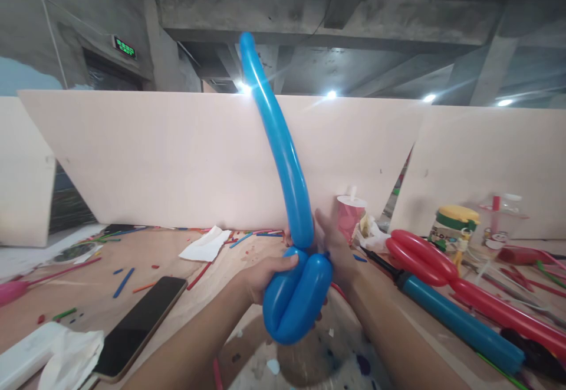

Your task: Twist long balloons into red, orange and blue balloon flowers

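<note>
A long blue balloon [283, 148] rises from between both hands, its upper end leaning left. At its base, below a twist, the balloon is folded into two fat loops side by side. My left hand [265, 275] is closed around the left loop, its thumb lying near the twist. Beside the right loop is my right hand [336, 254], with a finger or thumb pointing up past the twist and fingertips showing under the loop. The loops hide part of both hands.
A phone [144, 325], white tissue [71, 357] and white paper [206, 245] lie left, among scattered balloon strips. To the right are a blue pump [460, 319], a twisted red balloon [420, 257], a pink cup [351, 219] and a yellow-lidded jar [453, 228]. A pale board [177, 160] stands behind.
</note>
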Demonstrator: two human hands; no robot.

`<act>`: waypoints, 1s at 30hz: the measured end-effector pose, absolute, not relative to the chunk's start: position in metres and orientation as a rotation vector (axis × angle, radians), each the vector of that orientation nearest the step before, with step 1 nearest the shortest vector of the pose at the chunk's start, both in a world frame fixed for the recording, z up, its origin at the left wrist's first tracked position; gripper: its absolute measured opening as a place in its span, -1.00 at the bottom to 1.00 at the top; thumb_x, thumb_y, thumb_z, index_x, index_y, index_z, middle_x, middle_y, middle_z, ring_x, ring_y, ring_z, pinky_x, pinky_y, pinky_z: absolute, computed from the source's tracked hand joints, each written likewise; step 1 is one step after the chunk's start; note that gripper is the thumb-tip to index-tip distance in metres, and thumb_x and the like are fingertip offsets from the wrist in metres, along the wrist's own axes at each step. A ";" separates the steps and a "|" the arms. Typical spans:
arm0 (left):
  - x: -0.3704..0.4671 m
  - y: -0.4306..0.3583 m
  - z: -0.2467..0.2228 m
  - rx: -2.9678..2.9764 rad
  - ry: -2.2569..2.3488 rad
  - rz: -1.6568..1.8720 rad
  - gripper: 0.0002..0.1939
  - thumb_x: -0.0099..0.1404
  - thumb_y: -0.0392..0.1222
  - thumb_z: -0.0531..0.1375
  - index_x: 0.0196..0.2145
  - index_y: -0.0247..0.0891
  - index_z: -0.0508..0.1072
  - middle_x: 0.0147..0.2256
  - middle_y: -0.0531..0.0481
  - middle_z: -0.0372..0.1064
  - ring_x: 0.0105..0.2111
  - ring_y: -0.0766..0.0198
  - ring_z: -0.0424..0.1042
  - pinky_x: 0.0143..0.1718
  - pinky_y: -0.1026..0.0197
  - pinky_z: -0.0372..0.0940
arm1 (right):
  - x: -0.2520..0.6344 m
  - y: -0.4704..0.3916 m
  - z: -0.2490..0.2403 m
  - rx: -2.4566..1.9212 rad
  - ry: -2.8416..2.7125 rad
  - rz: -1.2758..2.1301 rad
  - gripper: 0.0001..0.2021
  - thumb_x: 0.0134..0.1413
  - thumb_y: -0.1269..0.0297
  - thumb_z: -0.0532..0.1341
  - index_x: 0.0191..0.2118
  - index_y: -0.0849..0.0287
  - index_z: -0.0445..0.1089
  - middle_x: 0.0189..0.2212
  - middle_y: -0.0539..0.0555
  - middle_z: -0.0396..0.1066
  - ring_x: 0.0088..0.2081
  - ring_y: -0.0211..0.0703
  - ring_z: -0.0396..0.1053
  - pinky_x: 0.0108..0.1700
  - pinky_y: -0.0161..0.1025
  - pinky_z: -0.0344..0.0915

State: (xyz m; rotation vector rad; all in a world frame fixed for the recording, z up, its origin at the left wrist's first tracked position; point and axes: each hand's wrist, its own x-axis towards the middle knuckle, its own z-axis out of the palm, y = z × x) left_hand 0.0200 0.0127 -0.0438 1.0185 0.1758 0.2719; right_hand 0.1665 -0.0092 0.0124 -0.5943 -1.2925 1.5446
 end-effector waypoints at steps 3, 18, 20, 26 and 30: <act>0.021 0.013 -0.044 1.014 0.193 0.288 -0.31 0.11 0.20 0.14 -0.03 -0.49 0.38 -0.18 -0.40 0.43 -0.15 -0.15 0.42 -0.06 -0.15 0.15 | 0.166 -0.010 0.013 -0.671 -1.294 1.453 -0.55 -0.08 -0.11 0.24 -0.22 0.18 0.35 -0.47 0.05 0.41 -0.41 -0.16 0.36 -0.33 -0.25 0.25; 0.013 0.019 -0.021 0.925 0.537 0.531 -0.32 0.20 0.22 0.06 0.01 -0.48 0.33 -0.25 -0.32 0.47 -0.28 -0.03 0.48 -0.13 -0.02 0.24 | 0.196 0.017 0.013 -1.051 -1.326 0.673 -0.62 -0.07 -0.07 0.25 -0.27 0.12 0.29 -0.38 0.02 0.36 -0.37 -0.16 0.31 -0.37 -0.25 0.22; 0.011 0.020 -0.019 0.923 0.563 0.560 -0.35 0.22 0.20 0.05 -0.01 -0.47 0.35 -0.25 -0.31 0.48 -0.28 -0.01 0.48 -0.13 0.00 0.24 | 0.203 0.012 0.017 -1.108 -1.610 0.693 -0.66 -0.05 -0.03 0.24 -0.28 0.15 0.35 -0.43 0.03 0.38 -0.39 -0.14 0.31 -0.34 -0.22 0.21; 0.002 0.025 -0.014 0.964 0.580 0.560 -0.40 0.23 0.16 0.06 -0.03 -0.45 0.37 -0.23 -0.30 0.47 -0.26 0.00 0.48 -0.14 0.00 0.26 | 0.202 0.003 0.018 -1.034 -1.859 0.780 -0.71 0.07 0.04 0.16 -0.35 0.19 0.42 -0.46 0.04 0.38 -0.42 -0.17 0.32 -0.35 -0.22 0.23; 0.000 0.024 -0.012 1.022 0.613 0.611 -0.37 0.18 0.16 0.13 0.02 -0.41 0.34 -0.16 -0.29 0.45 -0.21 0.00 0.45 -0.09 -0.01 0.24 | 0.197 0.005 0.018 -1.064 -1.772 0.712 -0.68 0.07 0.03 0.14 -0.35 0.20 0.44 -0.44 0.07 0.40 -0.40 -0.15 0.33 -0.33 -0.20 0.25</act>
